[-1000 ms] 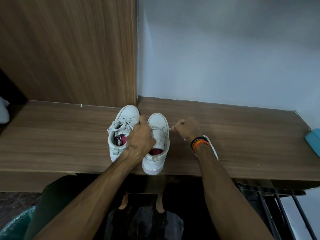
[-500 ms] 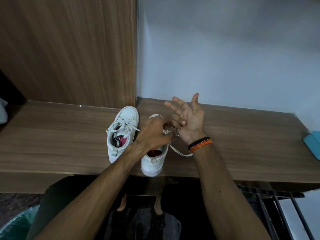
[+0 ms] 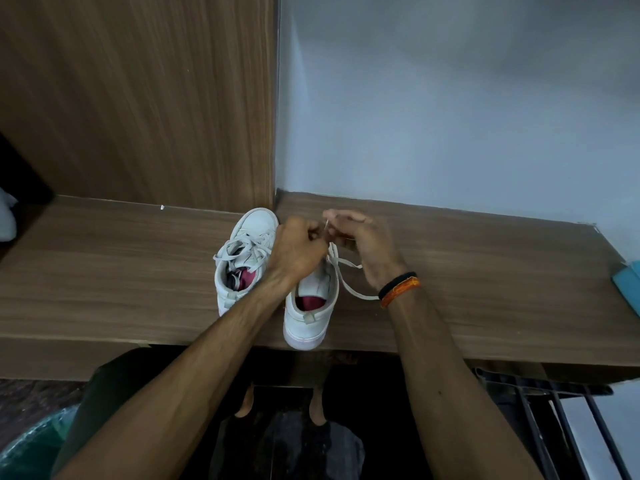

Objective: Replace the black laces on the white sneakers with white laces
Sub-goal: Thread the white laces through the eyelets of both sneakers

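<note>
Two white sneakers stand side by side on a wooden shelf [image 3: 485,289], toes toward the wall. The left sneaker [image 3: 242,261] is laced in white with loose loops on top. The right sneaker [image 3: 310,306] has its heel over the shelf's front edge, and its front half is hidden under my hands. My left hand [image 3: 298,251] and my right hand [image 3: 363,244] meet above its toe, both pinching a white lace [image 3: 349,285] between the fingertips. One strand of that lace loops down onto the shelf beside my right wrist.
A wood panel [image 3: 138,98] and a pale wall [image 3: 450,98] rise behind the shelf. A blue object [image 3: 628,282] lies at the shelf's right end. A dark metal rack [image 3: 554,410] stands below right, and my feet [image 3: 277,403] show on the dark floor.
My right hand, spread open half a second ago, has curled and come in to pinch the lace beside my left hand. Both hands now sit closer to the sneaker's toe.
</note>
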